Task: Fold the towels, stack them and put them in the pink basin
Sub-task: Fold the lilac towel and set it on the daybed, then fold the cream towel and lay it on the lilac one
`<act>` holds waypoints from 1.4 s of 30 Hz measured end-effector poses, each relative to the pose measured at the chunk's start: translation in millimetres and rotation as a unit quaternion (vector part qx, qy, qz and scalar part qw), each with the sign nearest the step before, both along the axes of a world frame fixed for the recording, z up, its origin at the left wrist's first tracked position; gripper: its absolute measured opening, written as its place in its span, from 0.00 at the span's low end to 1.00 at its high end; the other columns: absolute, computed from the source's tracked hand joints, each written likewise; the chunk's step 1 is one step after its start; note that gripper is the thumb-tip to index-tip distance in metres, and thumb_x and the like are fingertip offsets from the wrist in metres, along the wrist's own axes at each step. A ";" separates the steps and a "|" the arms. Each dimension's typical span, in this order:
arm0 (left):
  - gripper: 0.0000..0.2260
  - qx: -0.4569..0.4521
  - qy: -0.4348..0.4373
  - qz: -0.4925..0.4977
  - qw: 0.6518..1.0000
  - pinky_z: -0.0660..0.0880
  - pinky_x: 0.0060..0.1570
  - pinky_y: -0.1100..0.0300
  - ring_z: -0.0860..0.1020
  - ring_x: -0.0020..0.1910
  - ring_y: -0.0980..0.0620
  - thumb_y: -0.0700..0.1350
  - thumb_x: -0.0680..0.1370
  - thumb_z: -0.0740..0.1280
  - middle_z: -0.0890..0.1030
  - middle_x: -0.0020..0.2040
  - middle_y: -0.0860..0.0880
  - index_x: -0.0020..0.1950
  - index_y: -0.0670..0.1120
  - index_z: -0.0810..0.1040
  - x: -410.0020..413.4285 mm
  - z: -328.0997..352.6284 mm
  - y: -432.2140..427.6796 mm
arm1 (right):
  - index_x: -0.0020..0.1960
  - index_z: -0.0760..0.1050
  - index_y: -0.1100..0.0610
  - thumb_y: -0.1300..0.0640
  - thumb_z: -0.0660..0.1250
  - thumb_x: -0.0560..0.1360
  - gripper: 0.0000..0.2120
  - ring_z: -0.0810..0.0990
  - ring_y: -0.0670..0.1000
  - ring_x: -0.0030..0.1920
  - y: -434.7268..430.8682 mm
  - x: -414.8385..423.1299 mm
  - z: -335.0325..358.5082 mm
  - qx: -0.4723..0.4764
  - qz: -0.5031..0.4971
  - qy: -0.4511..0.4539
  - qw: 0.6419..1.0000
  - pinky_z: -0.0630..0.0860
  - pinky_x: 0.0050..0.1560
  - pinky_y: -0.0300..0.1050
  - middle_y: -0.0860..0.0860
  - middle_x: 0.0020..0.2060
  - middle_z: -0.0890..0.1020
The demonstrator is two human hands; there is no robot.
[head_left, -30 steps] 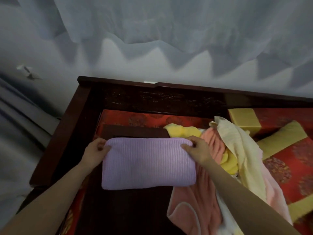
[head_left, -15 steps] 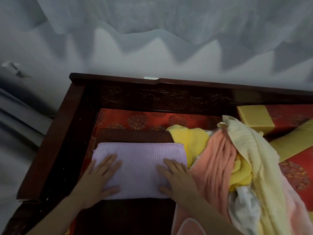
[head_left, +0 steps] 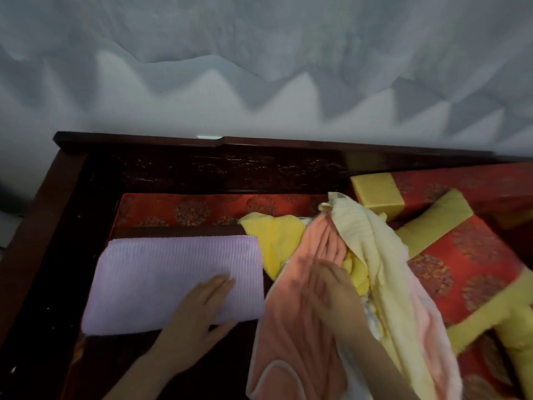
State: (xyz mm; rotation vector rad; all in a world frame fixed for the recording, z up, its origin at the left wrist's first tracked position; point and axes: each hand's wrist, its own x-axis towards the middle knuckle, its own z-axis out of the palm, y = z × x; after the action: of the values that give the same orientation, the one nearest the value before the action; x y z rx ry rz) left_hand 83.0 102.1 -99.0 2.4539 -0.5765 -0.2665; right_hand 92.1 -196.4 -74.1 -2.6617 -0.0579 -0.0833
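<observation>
A folded lilac towel (head_left: pixel 161 278) lies flat on a dark wooden tray at the left. My left hand (head_left: pixel 199 316) rests flat on its near right corner, fingers spread. To the right sits a loose heap of towels: a salmon-pink towel (head_left: pixel 300 336) in front, a yellow towel (head_left: pixel 274 238) behind it, a cream towel (head_left: pixel 375 255) draped over the top. My right hand (head_left: pixel 328 290) is blurred and lies on the salmon-pink towel; whether it grips the cloth is unclear. No pink basin is in view.
The dark wooden bench has a carved backrest (head_left: pixel 230 168) and a left armrest (head_left: pixel 37 215). Red patterned cushions with yellow borders (head_left: pixel 467 272) cover the seat at the right. A pale curtain (head_left: pixel 259 67) hangs behind.
My right hand has left the lilac towel and moved right onto the salmon-pink towel. My left hand has slid rightward across the lilac towel to its near right corner.
</observation>
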 end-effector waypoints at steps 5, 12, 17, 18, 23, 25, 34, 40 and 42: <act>0.31 -0.091 0.101 0.017 0.991 0.54 0.67 0.71 0.55 0.68 0.68 0.63 0.73 0.55 0.60 0.71 0.59 0.74 0.52 0.59 1.6 0.7 -86.0 | 0.65 0.70 0.55 0.48 0.68 0.72 0.25 0.71 0.59 0.60 -90.3 14.6 14.7 -0.136 -0.202 0.074 0.967 0.73 0.51 0.58 0.55 0.61 0.74; 0.37 -0.092 0.201 0.042 0.974 0.56 0.63 0.73 0.61 0.67 0.61 0.65 0.69 0.54 0.62 0.69 0.56 0.74 0.49 0.59 -17.4 -0.4 -113.0 | 0.59 0.73 0.58 0.55 0.60 0.77 0.12 0.71 0.59 0.59 -130.2 31.7 9.6 -0.176 -0.287 0.108 0.935 0.68 0.56 0.58 0.57 0.55 0.74; 0.16 -0.178 0.247 0.153 0.940 0.65 0.64 0.64 0.72 0.60 0.58 0.44 0.79 0.64 0.74 0.63 0.53 0.67 0.48 0.71 -4.3 38.6 -127.7 | 0.50 0.68 0.63 0.52 0.54 0.79 0.13 0.76 0.56 0.37 -121.3 22.3 48.9 0.130 -0.201 -0.048 0.970 0.64 0.33 0.46 0.55 0.37 0.75; 0.14 -0.212 0.266 0.181 0.923 0.67 0.63 0.63 0.74 0.59 0.56 0.43 0.79 0.64 0.76 0.61 0.51 0.64 0.48 0.74 1.9 45.7 -132.6 | 0.49 0.67 0.62 0.51 0.53 0.79 0.14 0.73 0.51 0.32 -117.8 19.9 60.5 0.173 -0.175 -0.066 0.967 0.63 0.31 0.46 0.52 0.33 0.73; 0.10 -0.392 0.386 0.231 0.802 0.73 0.54 0.62 0.77 0.58 0.53 0.47 0.77 0.68 0.80 0.60 0.47 0.58 0.49 0.78 23.4 91.2 -162.1 | 0.46 0.74 0.56 0.60 0.62 0.80 0.05 0.71 0.43 0.35 -101.2 10.0 119.3 0.304 -0.044 -0.061 0.950 0.68 0.38 0.36 0.43 0.35 0.74; 0.13 -0.399 0.414 0.196 0.794 0.72 0.58 0.61 0.76 0.59 0.55 0.53 0.76 0.67 0.79 0.60 0.51 0.60 0.52 0.77 26.7 107.6 -172.5 | 0.45 0.78 0.58 0.61 0.63 0.79 0.07 0.73 0.45 0.38 -91.4 6.8 139.2 0.364 -0.018 -0.021 0.931 0.69 0.40 0.38 0.46 0.36 0.77; 0.35 -0.598 0.470 0.119 0.638 0.71 0.63 0.48 0.81 0.57 0.46 0.69 0.75 0.49 0.82 0.58 0.42 0.57 0.43 0.82 30.5 183.2 -157.1 | 0.43 0.77 0.60 0.61 0.61 0.79 0.09 0.70 0.39 0.26 -79.9 9.4 206.9 0.434 -0.074 -0.066 0.895 0.66 0.29 0.31 0.40 0.24 0.74; 0.08 -0.562 0.285 0.112 0.769 0.80 0.51 0.59 0.82 0.47 0.53 0.39 0.79 0.61 0.84 0.48 0.48 0.54 0.44 0.78 55.0 250.3 -129.9 | 0.39 0.76 0.56 0.59 0.63 0.78 0.09 0.71 0.38 0.30 -67.7 30.7 257.0 0.440 -0.115 -0.152 0.877 0.68 0.32 0.32 0.44 0.30 0.75; 0.07 -0.633 0.236 0.142 0.724 0.81 0.48 0.57 0.83 0.43 0.53 0.39 0.80 0.59 0.84 0.44 0.47 0.50 0.44 0.77 66.9 272.0 -98.9 | 0.39 0.77 0.53 0.57 0.63 0.78 0.09 0.72 0.40 0.33 -70.8 37.9 269.2 0.445 -0.162 -0.190 0.860 0.69 0.36 0.37 0.45 0.32 0.76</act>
State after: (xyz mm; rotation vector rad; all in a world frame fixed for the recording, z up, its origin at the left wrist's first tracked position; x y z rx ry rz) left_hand 149.9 3.2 173.0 1.0195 -0.0387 -0.2322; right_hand 130.0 -267.1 195.1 -1.6680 0.2463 -0.5932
